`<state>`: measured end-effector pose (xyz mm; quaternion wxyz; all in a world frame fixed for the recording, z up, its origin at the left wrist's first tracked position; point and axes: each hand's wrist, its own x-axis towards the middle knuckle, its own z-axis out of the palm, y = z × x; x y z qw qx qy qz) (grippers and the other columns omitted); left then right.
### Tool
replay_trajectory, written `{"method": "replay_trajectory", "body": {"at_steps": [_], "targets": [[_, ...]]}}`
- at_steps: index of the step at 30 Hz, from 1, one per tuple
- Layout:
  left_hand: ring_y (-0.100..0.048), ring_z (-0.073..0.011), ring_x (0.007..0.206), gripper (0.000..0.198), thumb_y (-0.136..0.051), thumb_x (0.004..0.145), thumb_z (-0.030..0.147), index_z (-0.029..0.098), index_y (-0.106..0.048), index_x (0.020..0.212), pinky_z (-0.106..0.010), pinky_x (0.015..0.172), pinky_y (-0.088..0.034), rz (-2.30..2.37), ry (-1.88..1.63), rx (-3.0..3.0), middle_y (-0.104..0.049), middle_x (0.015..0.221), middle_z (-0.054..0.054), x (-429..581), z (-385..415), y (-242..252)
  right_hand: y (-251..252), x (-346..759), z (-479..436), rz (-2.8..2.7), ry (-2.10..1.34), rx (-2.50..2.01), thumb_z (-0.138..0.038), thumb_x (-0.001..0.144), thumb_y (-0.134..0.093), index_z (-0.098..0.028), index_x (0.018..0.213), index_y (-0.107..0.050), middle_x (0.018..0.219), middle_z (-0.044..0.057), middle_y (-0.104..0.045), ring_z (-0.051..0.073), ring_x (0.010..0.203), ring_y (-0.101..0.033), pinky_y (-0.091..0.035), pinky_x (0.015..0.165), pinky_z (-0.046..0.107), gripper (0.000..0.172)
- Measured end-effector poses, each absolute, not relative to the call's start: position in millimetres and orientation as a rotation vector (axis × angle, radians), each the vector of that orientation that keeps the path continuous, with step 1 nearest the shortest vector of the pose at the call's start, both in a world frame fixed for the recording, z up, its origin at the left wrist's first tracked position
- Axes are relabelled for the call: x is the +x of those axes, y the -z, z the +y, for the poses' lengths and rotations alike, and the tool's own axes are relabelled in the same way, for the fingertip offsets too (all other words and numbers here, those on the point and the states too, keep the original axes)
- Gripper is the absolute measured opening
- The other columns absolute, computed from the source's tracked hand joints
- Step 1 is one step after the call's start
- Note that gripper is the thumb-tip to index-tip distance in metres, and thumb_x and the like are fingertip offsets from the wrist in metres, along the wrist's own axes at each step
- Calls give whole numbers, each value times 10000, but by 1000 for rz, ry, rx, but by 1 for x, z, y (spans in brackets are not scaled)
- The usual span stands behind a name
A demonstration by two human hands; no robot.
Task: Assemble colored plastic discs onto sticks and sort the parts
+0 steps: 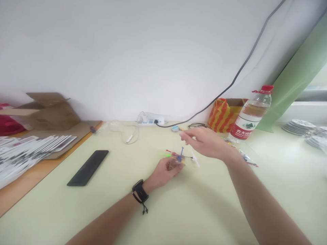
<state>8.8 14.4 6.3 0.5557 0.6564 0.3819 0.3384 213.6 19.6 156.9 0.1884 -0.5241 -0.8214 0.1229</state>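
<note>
Held low over the table [114, 217], a small clear rounded piece with thin coloured sticks, arrow-tipped or T-shaped [180, 158], sits in the fingers of my left hand [162, 173]. One dark stick points right, with a white blade-like part [195, 159] at its end. Above and to the right, my right hand [208, 143] is raised with its thumb and fingertips pressed together. Whatever is between those fingertips, if anything, is too small to tell. Under my right forearm lie more small coloured sticks [247, 159] in clear plastic.
A black flat case [88, 167] lies on the left. Beyond it are stacked white cards [38, 149] and a cardboard box [51, 110]. At the back stands a power strip [150, 121]. A water bottle [250, 117], a striped bag [222, 115] and stacked discs [298, 126] are rightward.
</note>
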Motion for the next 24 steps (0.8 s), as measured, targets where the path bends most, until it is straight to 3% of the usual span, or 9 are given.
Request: {"method": "replay_trajectory", "body": {"at_steps": [3, 7, 12, 15, 20, 24], "targets": [[-636, -184, 816, 345, -730, 899, 459, 140, -738, 1029, -294, 712, -522, 824, -856, 1532, -702, 921, -83, 9, 15, -7, -163, 229, 20, -2431, -538, -1367, -483, 997, -503, -255, 960, -740, 968, 21, -745, 195, 819, -663, -431, 685, 298, 330], [-677, -217, 928, 327, -785, 862, 406, 151, -746, 1063, -361, 857, -568, 736, -865, 1421, -722, 1034, -102, 8, 14, -11, -161, 238, 23, -2568, -619, -1324, -420, 918, -632, -286, 1124, -742, 1058, 29, -740, 189, 809, -678, -454, 681, 288, 270], [-699, -220, 927, 328, -815, 837, 365, 155, -758, 1082, -389, 890, -593, 708, -856, 1366, -721, 1029, -93, 8, 12, -16, -157, 232, 22, -2615, -547, -1219, -284, 865, -650, -276, 1018, -765, 1250, 17, -694, 159, 790, -698, -488, 759, 301, 192], [-704, -239, 971, 298, -825, 828, 348, 155, -765, 1048, -422, 933, -592, 684, -817, 1352, -728, 1054, -96, 6, 13, -17, -157, 231, 22, -2659, -647, -1192, -254, 823, -659, -245, 921, -776, 1388, 14, -639, 142, 750, -708, -503, 726, 291, 153], [-715, -248, 952, 282, -823, 831, 346, 145, -764, 1021, -440, 925, -599, 658, -789, 1331, -749, 1014, -100, 4, 13, -16, -154, 233, 20, -2672, -639, -1330, -276, 758, -703, -223, 1058, -764, 1129, 50, -754, 220, 863, -712, -498, 709, 298, 310], [-721, -247, 932, 299, -827, 828, 349, 137, -764, 1029, -442, 927, -598, 667, -791, 1330, -757, 1025, -110, 4, 14, -16, -153, 234, 20, -2683, -628, -1380, -299, 748, -706, -237, 1107, -759, 1165, 53, -742, 231, 907, -709, -498, 726, 295, 368]]}}
